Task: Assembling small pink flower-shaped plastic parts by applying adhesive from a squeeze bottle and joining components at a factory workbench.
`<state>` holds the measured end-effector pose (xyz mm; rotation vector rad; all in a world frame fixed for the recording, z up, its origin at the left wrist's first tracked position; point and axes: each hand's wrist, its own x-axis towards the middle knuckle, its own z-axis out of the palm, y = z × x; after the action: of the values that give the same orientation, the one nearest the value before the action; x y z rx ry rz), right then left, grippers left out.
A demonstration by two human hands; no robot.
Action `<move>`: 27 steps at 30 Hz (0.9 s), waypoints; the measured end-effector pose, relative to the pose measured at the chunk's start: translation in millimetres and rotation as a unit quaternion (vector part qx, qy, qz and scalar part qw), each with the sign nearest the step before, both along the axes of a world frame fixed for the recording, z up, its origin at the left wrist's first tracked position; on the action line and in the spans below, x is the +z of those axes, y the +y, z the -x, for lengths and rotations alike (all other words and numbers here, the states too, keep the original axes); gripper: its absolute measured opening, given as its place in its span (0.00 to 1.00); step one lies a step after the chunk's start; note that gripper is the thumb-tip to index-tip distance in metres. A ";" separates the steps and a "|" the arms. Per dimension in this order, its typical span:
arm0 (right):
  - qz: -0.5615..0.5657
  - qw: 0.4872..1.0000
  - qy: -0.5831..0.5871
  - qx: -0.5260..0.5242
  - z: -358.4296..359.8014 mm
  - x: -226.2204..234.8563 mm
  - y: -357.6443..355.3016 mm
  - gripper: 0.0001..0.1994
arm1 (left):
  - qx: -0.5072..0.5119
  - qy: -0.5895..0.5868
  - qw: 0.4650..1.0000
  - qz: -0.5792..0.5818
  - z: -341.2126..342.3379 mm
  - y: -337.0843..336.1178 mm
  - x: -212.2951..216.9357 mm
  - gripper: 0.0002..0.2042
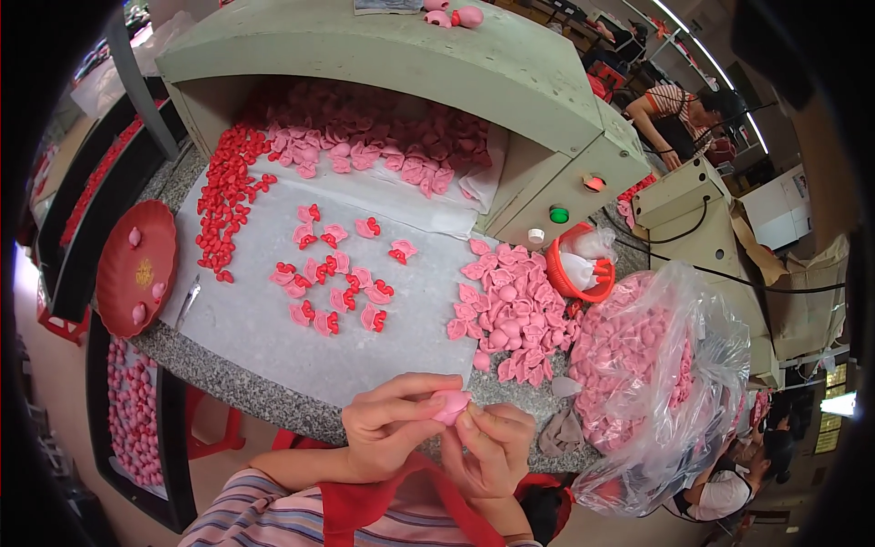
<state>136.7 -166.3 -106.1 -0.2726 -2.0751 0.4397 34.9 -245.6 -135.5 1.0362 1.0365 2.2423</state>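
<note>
Close to my body, over the front edge of the worktop, both hands pinch a small pink moulded piece (pixel 449 407). My left hand (pixel 392 427) grips it from the left between thumb and fingers. From the right, the fingertips of my right hand (pixel 492 447) press on its side. Beyond my hands, several pink pieces joined with red bow-shaped parts (pixel 325 322) lie on a white sheet (pixel 246 314). A heap of loose pink petal-edged pieces (pixel 515 310) sits to the right. Small red bow-shaped parts (pixel 223 205) are piled at the far left of the sheet.
A pale green machine (pixel 383 46) with an open front holds more pink pieces. On the left are a red dish (pixel 114 264) and a metal tool (pixel 189 301). At right stand an orange basket (pixel 558 273) and a plastic bag (pixel 638 383) of pink pieces. Other people work farther off.
</note>
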 end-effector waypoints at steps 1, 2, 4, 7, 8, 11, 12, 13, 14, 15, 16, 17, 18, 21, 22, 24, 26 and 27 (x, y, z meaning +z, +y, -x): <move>0.000 1.000 -0.001 -0.001 0.0 -0.7 0.2 0.21 | -0.002 0.002 1.000 -0.001 0.3 0.2 -0.5 0.16; 0.000 1.000 -0.002 -0.002 0.2 -1.1 0.2 0.20 | 0.001 0.008 1.000 0.002 0.9 0.1 -1.0 0.15; 0.008 1.000 -0.008 -0.003 -0.3 0.3 0.2 0.20 | 0.001 0.016 1.000 0.004 1.8 0.5 -2.6 0.15; 0.040 0.999 -0.023 0.002 -1.4 4.1 2.7 0.20 | -0.021 -0.001 1.000 0.000 1.7 1.7 -3.4 0.13; 0.063 0.997 -0.032 0.008 -1.7 6.1 4.2 0.19 | -0.047 -0.060 0.997 -0.010 0.1 2.7 -1.9 0.12; 0.255 0.966 -0.022 0.042 -0.3 17.3 10.1 0.19 | -0.076 -0.113 0.991 -0.007 1.6 3.2 -0.4 0.11; 0.257 0.965 -0.021 0.041 -1.5 15.6 13.2 0.19 | -0.076 -0.107 0.991 0.004 2.7 2.9 -0.2 0.11; 0.284 0.955 -0.027 0.078 -3.5 12.3 17.5 0.18 | -0.080 -0.107 0.991 0.005 3.0 3.2 -0.7 0.11; 0.311 0.943 -0.033 0.115 -5.0 10.2 19.9 0.18 | -0.095 -0.106 0.990 0.001 3.3 3.7 -2.1 0.11; 0.311 0.943 -0.031 0.112 -5.7 10.2 20.4 0.18 | -0.110 -0.104 0.989 -0.002 3.5 4.1 -2.9 0.11; 0.325 0.938 -0.028 0.116 -6.1 9.3 21.0 0.17 | -0.112 -0.103 0.988 -0.001 3.9 4.6 -3.6 0.11; 0.338 0.933 -0.026 0.119 -6.7 8.5 21.4 0.17 | -0.112 -0.103 0.988 0.003 4.4 5.2 -4.0 0.11; 0.339 0.933 -0.024 0.118 -7.3 7.6 21.7 0.17 | -0.113 -0.102 0.988 0.007 4.5 5.7 -4.6 0.10; 0.358 0.925 -0.020 0.129 -7.4 6.2 22.5 0.16 | -0.097 -0.106 0.990 0.004 3.0 6.9 -7.7 0.09; 0.357 0.925 -0.019 0.129 -8.1 6.6 22.8 0.16 | -0.100 -0.105 0.989 0.004 2.5 7.9 -6.8 0.09; 0.356 0.926 -0.018 0.127 -9.1 7.8 23.2 0.16 | -0.105 -0.114 0.988 -0.006 1.5 9.9 -4.8 0.08; 0.353 0.927 -0.021 0.125 -7.7 9.0 23.3 0.16 | -0.100 -0.113 0.988 -0.010 1.5 10.2 -7.3 0.08; 0.353 0.927 -0.020 0.125 -7.0 8.9 23.7 0.16 | -0.094 -0.114 0.989 -0.014 1.5 10.2 -9.2 0.08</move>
<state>143.7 -142.6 -97.2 -0.4390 -1.9245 1.3504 33.4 -235.4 -144.7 0.8284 0.7787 2.1645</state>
